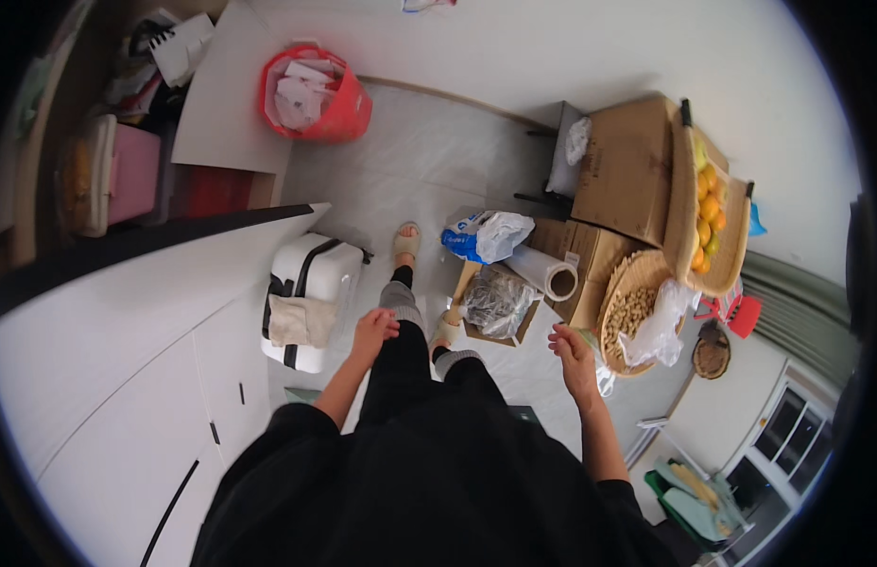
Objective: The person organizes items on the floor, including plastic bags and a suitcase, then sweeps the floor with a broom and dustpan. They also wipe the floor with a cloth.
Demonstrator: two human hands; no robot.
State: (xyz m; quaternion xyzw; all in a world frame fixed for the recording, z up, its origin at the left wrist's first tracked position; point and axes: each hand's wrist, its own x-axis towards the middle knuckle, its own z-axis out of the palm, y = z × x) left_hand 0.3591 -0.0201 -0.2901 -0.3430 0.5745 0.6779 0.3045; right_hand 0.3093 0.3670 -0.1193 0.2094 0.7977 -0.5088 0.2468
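My left hand (374, 336) hangs over my left thigh, fingers loosely curled, with nothing visible in it. Beside it on the left lies a white suitcase (318, 267) with black trim and a folded beige cloth (301, 320) on it. On the right, my right hand (572, 352) is held out, its fingers apart and holding nothing. It is near a round woven basket (609, 310) of peanuts (626, 317) with a clear plastic bag (662, 329) on top. Between the hands, an open cardboard box (518, 336) holds crumpled clear plastic (496, 303).
A large plastic-wrapped roll (541, 271) and a blue and white bag (474, 237) are by the box. Cardboard boxes (618, 170) stand at the right, near a woven tray (729, 241) of orange and yellow fruit. A red bin (353, 106) stands ahead; a white cabinet (141, 354) borders the left.
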